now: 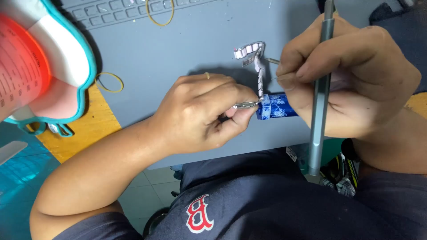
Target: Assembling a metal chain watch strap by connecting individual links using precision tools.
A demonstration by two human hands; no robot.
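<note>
Left hand (202, 111) clenched on tweezers (244, 105) at blue cylinder (276, 106); right hand (342, 75) grasping cylinder and grey tool (321, 89). Above grey mat (178, 49), metal strip (255, 62) partly attached, top end loose; fixing seemingly unfinished.

Blue cell (276, 106): far end hidden inside right hand (351, 75). Tweezers (243, 105): mostly buried in left hand (202, 113), tips alone showing. Grey tool (321, 84): top cut by frame edge, tip hidden behind knuckles. Container (40, 62) at left: cropped, print blurred. Strip (254, 58): detail too small.
</note>
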